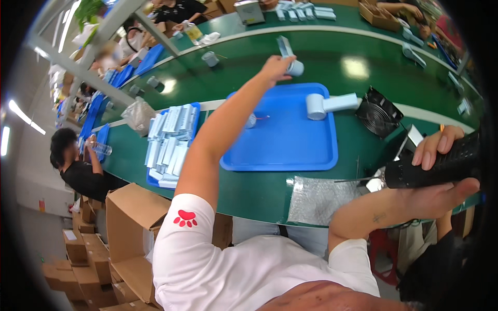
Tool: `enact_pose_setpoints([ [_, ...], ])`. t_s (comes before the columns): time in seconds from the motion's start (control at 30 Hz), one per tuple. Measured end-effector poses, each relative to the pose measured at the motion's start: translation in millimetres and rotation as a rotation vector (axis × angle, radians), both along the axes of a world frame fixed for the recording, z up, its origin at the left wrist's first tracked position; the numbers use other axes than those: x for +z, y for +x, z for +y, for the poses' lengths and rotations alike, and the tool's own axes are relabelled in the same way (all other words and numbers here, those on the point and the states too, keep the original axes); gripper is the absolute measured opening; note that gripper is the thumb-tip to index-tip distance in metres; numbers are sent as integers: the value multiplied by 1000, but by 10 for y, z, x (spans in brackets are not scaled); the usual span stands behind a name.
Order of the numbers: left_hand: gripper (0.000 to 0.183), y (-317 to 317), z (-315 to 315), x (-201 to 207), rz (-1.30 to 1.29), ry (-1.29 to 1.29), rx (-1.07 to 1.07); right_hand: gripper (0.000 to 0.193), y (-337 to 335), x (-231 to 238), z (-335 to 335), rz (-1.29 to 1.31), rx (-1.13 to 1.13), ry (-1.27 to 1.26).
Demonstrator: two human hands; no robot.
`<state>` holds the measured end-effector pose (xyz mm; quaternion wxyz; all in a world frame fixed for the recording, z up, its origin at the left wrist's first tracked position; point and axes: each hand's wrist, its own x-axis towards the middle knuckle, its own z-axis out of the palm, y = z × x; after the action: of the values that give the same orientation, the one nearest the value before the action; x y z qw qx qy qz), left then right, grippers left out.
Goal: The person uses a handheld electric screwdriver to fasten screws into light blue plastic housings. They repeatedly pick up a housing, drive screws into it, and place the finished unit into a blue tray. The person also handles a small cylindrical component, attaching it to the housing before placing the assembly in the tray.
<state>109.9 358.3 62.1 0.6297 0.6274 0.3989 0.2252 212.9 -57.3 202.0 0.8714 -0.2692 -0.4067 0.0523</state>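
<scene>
Free room I can see: middle and near half of blue tray (290, 150). Left arm (233, 114) bars tray's far left corner. Far right corner taken by pale-blue device (315, 107), handle jutting past rim toward black fan (379, 113). Off tray's near right, black driver (433, 168) pokes shaft across bubble wrap's (321, 202) far edge, height unclear.

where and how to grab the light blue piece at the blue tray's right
I'd grip the light blue piece by its straight handle, from the near side: it juts past the tray rim, with the black fan close to its tip.
</scene>
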Motion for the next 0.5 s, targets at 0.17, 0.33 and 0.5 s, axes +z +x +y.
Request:
enact_pose_setpoints([
  [0.17,68,94,-445,-282,246,918,81,77,112,-33,-44,-77,139,93],
  [0.33,66,14,-951,-256,201,973,-497,70,334,-55,-221,-67,186,31],
  [0.5,88,-1,-1143,-303,407,903,-514,63,298,-97,-230,-99,11,-114],
])
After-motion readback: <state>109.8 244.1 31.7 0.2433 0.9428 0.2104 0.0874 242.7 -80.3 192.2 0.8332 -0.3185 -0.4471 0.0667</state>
